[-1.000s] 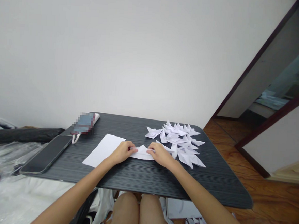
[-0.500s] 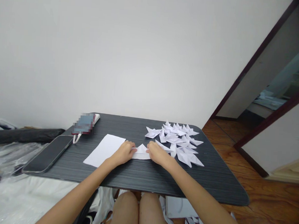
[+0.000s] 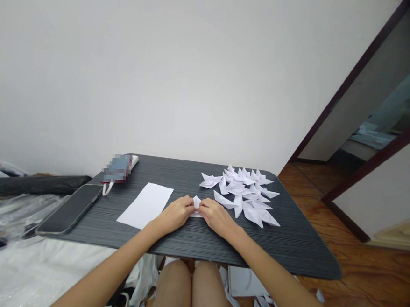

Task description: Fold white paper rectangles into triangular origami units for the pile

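A small folded white paper [image 3: 197,202] with a pointed top lies at the middle of the dark table, largely covered by my fingers. My left hand [image 3: 179,212] grips its left side with the fingers closed. From the right, my right hand [image 3: 217,214] pinches the same paper, close beside the left fingers. A flat white sheet [image 3: 147,205] rests left of my left hand. To the right and behind my right hand, several folded paper boats [image 3: 239,188] lie in a cluster.
The dark table [image 3: 271,256] stands against a white wall. A phone [image 3: 71,209] lies at its left edge, near a blurred-out item [image 3: 117,168] with a white cable [image 3: 107,188]. Below are my knees, a white box [image 3: 247,282] and paper pieces on the floor.
Both hands have moved closer together over the folded paper, which now shows less between them. The view has shifted slightly.
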Demonstrator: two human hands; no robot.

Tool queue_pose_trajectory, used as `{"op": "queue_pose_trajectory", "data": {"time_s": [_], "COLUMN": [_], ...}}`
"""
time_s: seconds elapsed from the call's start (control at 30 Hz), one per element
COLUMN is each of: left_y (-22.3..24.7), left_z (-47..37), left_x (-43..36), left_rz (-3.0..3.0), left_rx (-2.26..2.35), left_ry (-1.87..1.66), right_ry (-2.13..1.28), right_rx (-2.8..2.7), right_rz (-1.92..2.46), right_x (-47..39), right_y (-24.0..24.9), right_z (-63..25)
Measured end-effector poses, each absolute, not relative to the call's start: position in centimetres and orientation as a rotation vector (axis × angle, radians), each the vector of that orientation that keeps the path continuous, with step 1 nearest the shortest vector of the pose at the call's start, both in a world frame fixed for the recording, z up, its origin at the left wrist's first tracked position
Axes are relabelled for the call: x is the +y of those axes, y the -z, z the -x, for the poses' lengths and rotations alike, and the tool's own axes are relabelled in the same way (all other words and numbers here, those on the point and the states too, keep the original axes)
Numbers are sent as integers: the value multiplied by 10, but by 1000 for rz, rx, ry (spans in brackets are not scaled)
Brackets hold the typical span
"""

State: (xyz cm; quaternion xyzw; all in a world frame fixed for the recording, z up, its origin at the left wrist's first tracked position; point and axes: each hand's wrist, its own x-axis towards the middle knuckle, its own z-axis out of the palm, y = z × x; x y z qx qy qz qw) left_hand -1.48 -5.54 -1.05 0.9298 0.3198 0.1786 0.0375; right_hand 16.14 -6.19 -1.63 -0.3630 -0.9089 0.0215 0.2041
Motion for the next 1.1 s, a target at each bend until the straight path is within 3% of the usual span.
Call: {"op": "queue_pose_trajectory", "data": {"time_s": [0.17,0.37,0.5,0.7,0.83,1.1], "left_y": [12,13,13,11,17,7], "left_z": [20,24,19,6,5,24], "left_x": [-49,-40,-44,-61,-67,-63], "left_rz": [-2598,-2386,-2440,-2695,-2747,-2590], "left_rx": [1124,1401,1541,1555,1338,1408], "left_ry": [-671,-561,-503,-551,-516,-546], "right_ry": [-262,-501,-398,63,96,91], "right_rx": [-2381,-2279,-2298,-2440,-2504,-2425], "right_rz": [1113,1411,1472,1389,1410,1491], "right_x": [-56,-43,-48,-72,-85,-81], "right_y": [17,17,13,6,12,13], "right_z": [-161,-162,-158,-147,-145,-147]}}
